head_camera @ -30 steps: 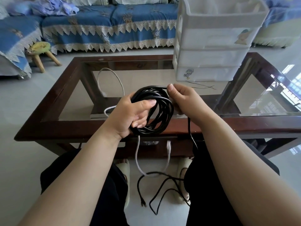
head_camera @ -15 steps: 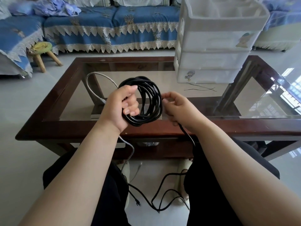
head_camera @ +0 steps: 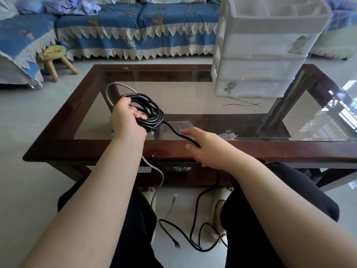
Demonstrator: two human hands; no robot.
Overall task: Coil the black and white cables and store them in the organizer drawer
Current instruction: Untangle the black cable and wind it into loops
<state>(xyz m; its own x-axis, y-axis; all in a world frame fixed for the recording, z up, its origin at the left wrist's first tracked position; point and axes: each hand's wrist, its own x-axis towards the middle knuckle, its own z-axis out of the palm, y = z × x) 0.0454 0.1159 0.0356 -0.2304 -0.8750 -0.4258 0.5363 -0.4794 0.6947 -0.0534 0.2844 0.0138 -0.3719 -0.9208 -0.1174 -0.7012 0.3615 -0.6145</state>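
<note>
My left hand (head_camera: pixel 126 120) grips a bundle of black cable (head_camera: pixel 152 113) wound into loops, held over the left part of the glass table. A strand of black cable runs from the coil down to my right hand (head_camera: pixel 204 146), which closes loosely around it at the table's front edge. The loose tail of the black cable (head_camera: pixel 195 229) trails onto the floor between my legs. The white cable (head_camera: pixel 116 88) arcs behind my left hand and hangs down past my wrist to the floor. The white organizer (head_camera: pixel 258 70) with its drawers shut stands at the table's far right.
The table (head_camera: pixel 251 149) has a dark wooden frame and a glass top. A thin black wire (head_camera: pixel 241 103) lies on the glass before the organizer. A blue-covered sofa (head_camera: pixel 135 26) and a small wooden stool (head_camera: pixel 56 59) stand beyond the table.
My left hand has carried the coil left and tilted it flatter. My right hand has dropped from the coil to the table's front edge, sliding along the black strand.
</note>
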